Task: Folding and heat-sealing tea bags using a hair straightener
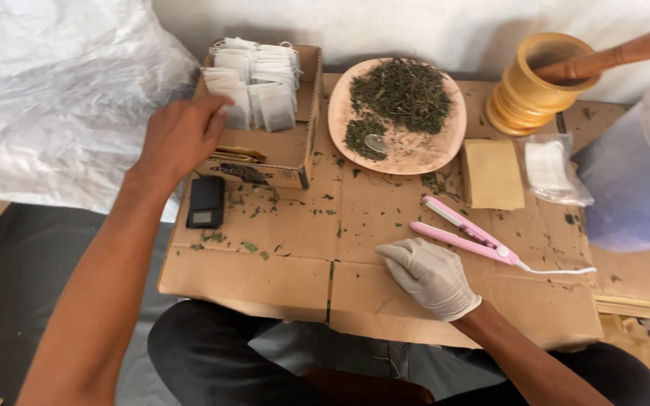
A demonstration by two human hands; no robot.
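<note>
My bare left hand [180, 135] reaches into an open cardboard box [295, 162], its fingertips touching the row of small white filled tea bags [253, 79] standing inside. Whether the fingers pinch a bag I cannot tell. My right hand [429, 274], in a white glove, rests knuckles-down on the flattened cardboard sheet [280, 271] with fingers curled and nothing in it. Just beyond it lies a pink flat-iron sealer [466, 233] with a white cord. A pinkish plate [415, 158] holds dried green leaves [400, 94] and a small clear scoop.
A small black pocket scale [206, 201] lies beside the box. A stack of brown paper sleeves [492, 174] and a clear bag of white empties [554, 169] sit right of the plate. Wooden mortar with pestle [539, 83] at back right, a translucent bucket [641, 165] far right, white sacking [54, 90] left.
</note>
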